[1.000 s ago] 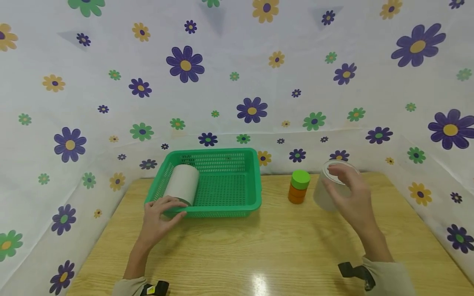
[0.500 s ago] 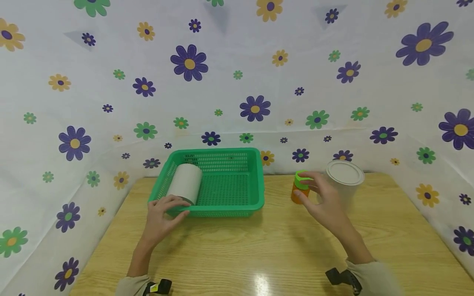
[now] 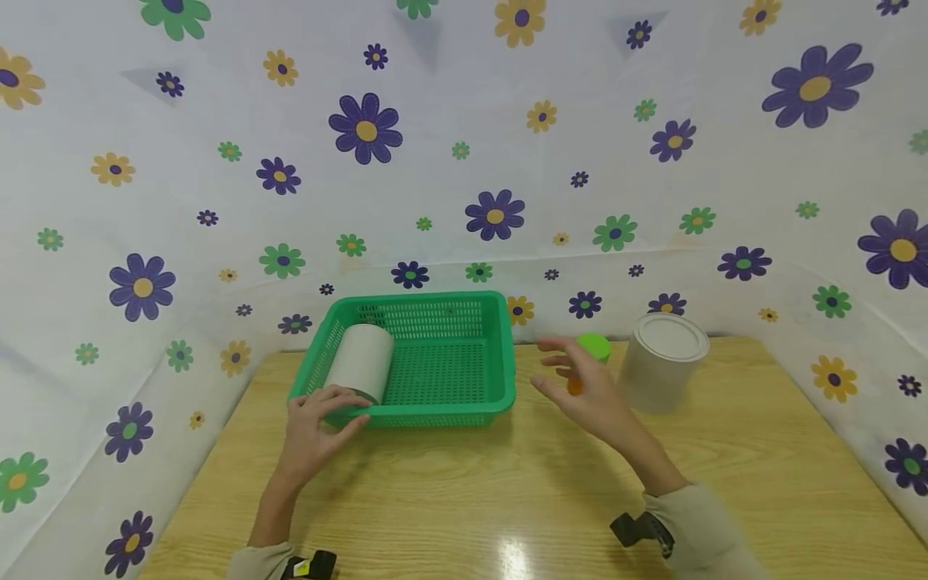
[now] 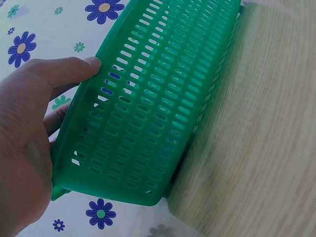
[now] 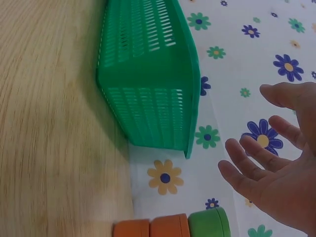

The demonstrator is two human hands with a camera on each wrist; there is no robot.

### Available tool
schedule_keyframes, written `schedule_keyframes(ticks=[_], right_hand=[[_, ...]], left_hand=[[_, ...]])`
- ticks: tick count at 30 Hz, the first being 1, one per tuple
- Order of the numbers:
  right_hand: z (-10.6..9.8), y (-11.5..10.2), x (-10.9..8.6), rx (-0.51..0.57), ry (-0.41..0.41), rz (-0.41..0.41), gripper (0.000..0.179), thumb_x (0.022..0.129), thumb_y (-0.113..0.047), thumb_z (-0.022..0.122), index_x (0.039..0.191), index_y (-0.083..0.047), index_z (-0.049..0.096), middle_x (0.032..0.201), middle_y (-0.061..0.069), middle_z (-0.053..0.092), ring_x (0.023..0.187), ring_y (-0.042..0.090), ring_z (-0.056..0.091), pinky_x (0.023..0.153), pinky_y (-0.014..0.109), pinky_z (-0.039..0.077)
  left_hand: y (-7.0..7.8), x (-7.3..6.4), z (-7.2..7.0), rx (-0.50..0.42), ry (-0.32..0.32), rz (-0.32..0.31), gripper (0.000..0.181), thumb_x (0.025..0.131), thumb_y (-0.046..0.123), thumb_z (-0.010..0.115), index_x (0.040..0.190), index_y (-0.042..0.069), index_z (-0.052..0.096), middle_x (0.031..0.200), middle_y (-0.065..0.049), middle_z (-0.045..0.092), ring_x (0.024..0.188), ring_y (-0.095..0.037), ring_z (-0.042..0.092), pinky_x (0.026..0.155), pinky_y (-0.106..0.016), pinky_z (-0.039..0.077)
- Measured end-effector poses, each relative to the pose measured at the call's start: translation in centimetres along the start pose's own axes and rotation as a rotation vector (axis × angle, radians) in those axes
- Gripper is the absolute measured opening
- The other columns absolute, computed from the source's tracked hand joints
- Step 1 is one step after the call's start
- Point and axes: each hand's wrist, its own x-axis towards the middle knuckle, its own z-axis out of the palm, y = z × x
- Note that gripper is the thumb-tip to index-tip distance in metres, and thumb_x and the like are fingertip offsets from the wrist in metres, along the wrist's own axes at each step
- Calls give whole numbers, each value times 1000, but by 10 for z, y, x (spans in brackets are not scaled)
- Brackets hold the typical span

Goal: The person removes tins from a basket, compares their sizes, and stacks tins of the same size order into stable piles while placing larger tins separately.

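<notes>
The green plastic basket (image 3: 435,409) sits at the left of the table with a white cylinder (image 3: 361,361) lying in its left end. My left hand (image 3: 312,431) grips the basket's front-left rim, thumb outside and fingers over the edge; the left wrist view shows the thumb on the rim. My right hand (image 3: 590,395) is in the air with relaxed fingers and holds nothing. It hides part of an orange jar with a green lid (image 3: 594,347) behind it. In the right wrist view the jar (image 5: 170,226) stands apart from that hand.
A large pale can (image 3: 661,362) stands upright right of the jar, near the back edge of the wooden table (image 3: 464,491). Flower-patterned white cloth (image 3: 435,185) hangs behind the table and along its sides.
My right hand has moved left, from in front of the can, past the jar, toward the basket. The left hand stays on the rim, and the basket and cylinder keep their places.
</notes>
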Motion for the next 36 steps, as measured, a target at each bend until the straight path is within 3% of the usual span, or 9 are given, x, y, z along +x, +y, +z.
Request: schedule_keyframes(ticks=[7, 12, 19, 22, 27, 36], right_hand=[[14, -3, 10, -5, -37, 7, 52, 95, -13, 75, 143, -10, 54, 141, 13, 57, 122, 37, 61, 101, 56, 48], [26, -2, 19, -19, -78, 0, 55, 96, -14, 74, 146, -7, 50, 143, 17, 55, 123, 42, 59, 100, 59, 47], [44, -10, 32, -51, -110, -23, 61, 95, -16, 76, 148, -8, 48, 143, 14, 54, 119, 36, 60, 97, 58, 49], [51, -13, 38, -62, -130, -27, 61, 96, -19, 75, 149, -10, 48, 142, 13, 54, 120, 33, 59, 98, 55, 49], [64, -16, 46, -76, -156, -35, 62, 97, -22, 74, 151, -10, 46, 141, 13, 54, 121, 30, 58, 98, 50, 50], [84, -22, 60, -78, -157, -89, 61, 95, -19, 75, 148, -5, 48, 138, 15, 56, 117, 31, 60, 95, 47, 51]], left_hand=[[3, 0, 1, 2, 19, 20, 24, 79, 6, 87, 100, 15, 79, 104, 4, 71, 99, -21, 61, 80, -44, 18], [3, -1, 1, 13, 17, 11, 26, 79, 7, 87, 100, 20, 79, 104, 5, 71, 99, -21, 61, 79, -43, 18], [3, -1, 0, 28, 17, 15, 24, 79, 7, 87, 99, 15, 79, 104, 4, 71, 99, -22, 62, 80, -44, 19], [3, 0, 0, 36, 13, 19, 25, 79, 8, 87, 100, 18, 79, 104, 4, 71, 99, -22, 62, 80, -46, 20], [6, 0, -1, 81, -2, 31, 27, 80, 10, 87, 101, 23, 78, 104, 5, 71, 98, -22, 62, 81, -47, 23], [8, 0, 0, 182, -27, 29, 22, 83, 14, 85, 102, 19, 77, 104, 4, 70, 96, -23, 61, 81, -49, 27]])
